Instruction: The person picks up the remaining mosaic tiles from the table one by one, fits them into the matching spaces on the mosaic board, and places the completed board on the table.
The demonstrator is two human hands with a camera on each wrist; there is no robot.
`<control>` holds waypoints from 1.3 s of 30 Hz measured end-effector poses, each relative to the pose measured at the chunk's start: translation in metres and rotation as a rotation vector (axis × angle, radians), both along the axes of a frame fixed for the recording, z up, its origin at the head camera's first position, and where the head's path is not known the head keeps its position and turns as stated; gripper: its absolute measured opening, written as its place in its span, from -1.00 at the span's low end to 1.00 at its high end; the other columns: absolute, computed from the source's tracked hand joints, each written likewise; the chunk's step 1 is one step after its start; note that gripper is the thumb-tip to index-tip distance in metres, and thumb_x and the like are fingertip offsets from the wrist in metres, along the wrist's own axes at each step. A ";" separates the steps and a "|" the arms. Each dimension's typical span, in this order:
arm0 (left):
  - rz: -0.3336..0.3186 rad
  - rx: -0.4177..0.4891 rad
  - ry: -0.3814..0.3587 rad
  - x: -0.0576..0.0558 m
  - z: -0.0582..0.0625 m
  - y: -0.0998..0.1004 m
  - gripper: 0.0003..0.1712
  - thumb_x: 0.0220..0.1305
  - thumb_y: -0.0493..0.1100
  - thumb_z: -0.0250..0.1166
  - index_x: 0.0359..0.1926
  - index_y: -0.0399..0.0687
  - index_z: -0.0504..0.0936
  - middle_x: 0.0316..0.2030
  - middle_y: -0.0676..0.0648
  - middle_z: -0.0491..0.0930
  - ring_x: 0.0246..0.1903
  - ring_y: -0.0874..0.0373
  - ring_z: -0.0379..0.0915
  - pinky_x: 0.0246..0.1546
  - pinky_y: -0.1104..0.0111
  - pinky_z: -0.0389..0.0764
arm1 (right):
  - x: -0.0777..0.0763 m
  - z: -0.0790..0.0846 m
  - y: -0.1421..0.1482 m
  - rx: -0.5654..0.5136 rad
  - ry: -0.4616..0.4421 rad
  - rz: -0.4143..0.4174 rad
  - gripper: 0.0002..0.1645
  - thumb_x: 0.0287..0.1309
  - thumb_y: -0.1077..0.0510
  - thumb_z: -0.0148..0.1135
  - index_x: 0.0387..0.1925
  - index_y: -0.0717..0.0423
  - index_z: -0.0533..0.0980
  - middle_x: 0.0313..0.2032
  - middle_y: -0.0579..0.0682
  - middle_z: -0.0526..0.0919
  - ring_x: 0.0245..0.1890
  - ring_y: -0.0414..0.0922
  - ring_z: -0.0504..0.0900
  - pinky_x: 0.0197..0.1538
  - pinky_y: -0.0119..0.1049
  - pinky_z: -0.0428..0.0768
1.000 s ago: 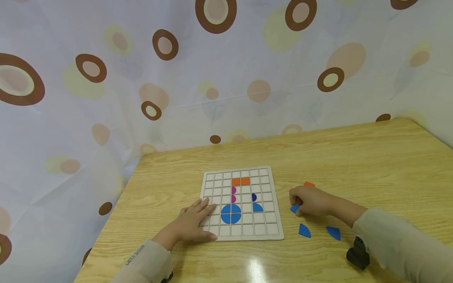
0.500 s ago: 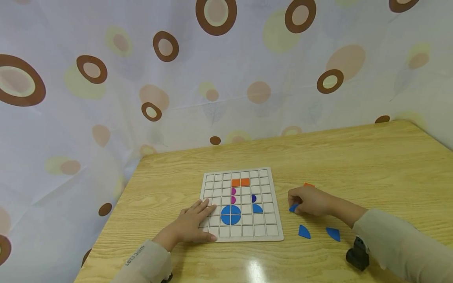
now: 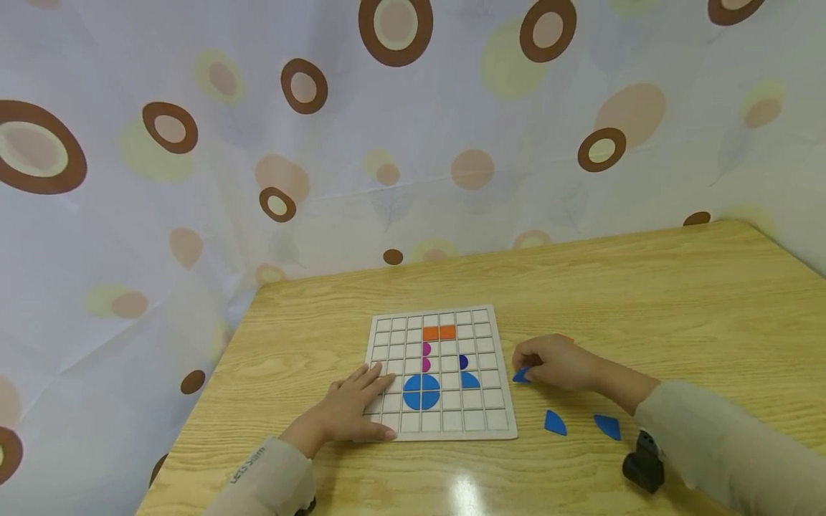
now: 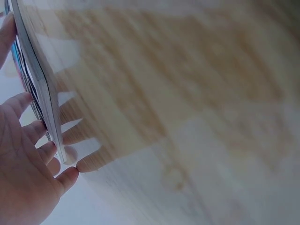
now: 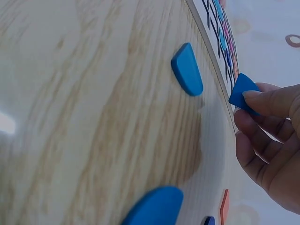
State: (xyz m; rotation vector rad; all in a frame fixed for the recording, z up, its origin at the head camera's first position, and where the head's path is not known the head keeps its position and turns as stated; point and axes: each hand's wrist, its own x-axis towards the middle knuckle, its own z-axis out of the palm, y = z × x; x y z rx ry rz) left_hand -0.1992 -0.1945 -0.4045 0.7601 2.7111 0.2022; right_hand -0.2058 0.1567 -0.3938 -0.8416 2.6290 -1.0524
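Observation:
A white grid board (image 3: pixel 474 423) lies on the table. Orange squares (image 3: pixel 439 333), magenta half circles (image 3: pixel 426 350), a dark blue half circle (image 3: pixel 463 362) and a blue circle (image 3: pixel 421 392) made of quarter pieces sit in its cells, with a single blue quarter piece (image 3: pixel 470 380) to the right. My left hand (image 3: pixel 353 407) rests on the board's left edge with its fingers spread. Just off the right edge, my right hand (image 3: pixel 558 363) pinches a blue quarter-circle piece (image 5: pixel 243 91) between thumb and fingers, raised from the table in the right wrist view.
Two loose blue quarter-circle pieces (image 3: pixel 555 423) (image 3: pixel 607 427) lie on the wooden table (image 3: pixel 387 480) below my right hand. An orange piece (image 5: pixel 224 206) and a dark blue piece (image 5: pixel 209 220) lie beyond it. A patterned cloth (image 3: pixel 419 115) hangs behind the table.
My right hand, pinching the blue quarter-circle piece, has moved left toward the board's right edge. My left hand has stayed in place.

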 end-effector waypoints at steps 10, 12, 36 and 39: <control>-0.001 0.015 -0.011 0.001 0.003 0.001 0.00 -0.14 0.41 0.11 0.29 0.09 0.05 0.30 -0.08 -0.12 0.26 -0.07 -0.31 0.06 -0.08 -0.07 | -0.001 0.005 -0.016 -0.058 -0.018 -0.006 -0.87 -0.03 0.37 0.11 -0.45 0.09 0.47 -0.47 -0.09 0.51 -0.48 -0.21 0.36 -0.42 -0.35 0.39; -0.001 0.012 -0.010 0.000 0.004 0.001 0.00 -0.14 0.41 0.11 0.29 0.08 0.05 0.30 -0.09 -0.12 0.26 -0.07 -0.31 0.06 -0.08 -0.07 | -0.001 0.007 -0.020 -0.067 -0.015 -0.008 -0.88 -0.04 0.37 0.13 -0.45 0.09 0.47 -0.47 -0.08 0.51 -0.48 -0.20 0.37 -0.42 -0.34 0.39; 0.004 0.006 -0.024 -0.001 0.000 0.000 0.01 -0.15 0.41 0.11 0.30 0.13 0.03 0.30 -0.06 -0.16 0.26 -0.04 -0.34 0.05 -0.10 -0.07 | -0.012 0.000 -0.050 -0.063 0.034 -0.014 -0.82 -0.09 0.41 0.15 -0.55 0.07 0.48 -0.51 -0.17 0.47 -0.44 -0.20 0.39 -0.34 -0.34 0.41; 0.001 0.010 -0.020 -0.001 0.001 0.000 0.01 -0.14 0.41 0.11 0.30 0.11 0.03 0.30 -0.07 -0.15 0.26 -0.06 -0.34 0.05 -0.10 -0.07 | -0.014 -0.001 -0.053 -0.061 0.048 -0.006 -0.85 -0.06 0.38 0.16 -0.54 0.08 0.50 -0.49 -0.17 0.48 -0.42 -0.20 0.40 -0.34 -0.35 0.41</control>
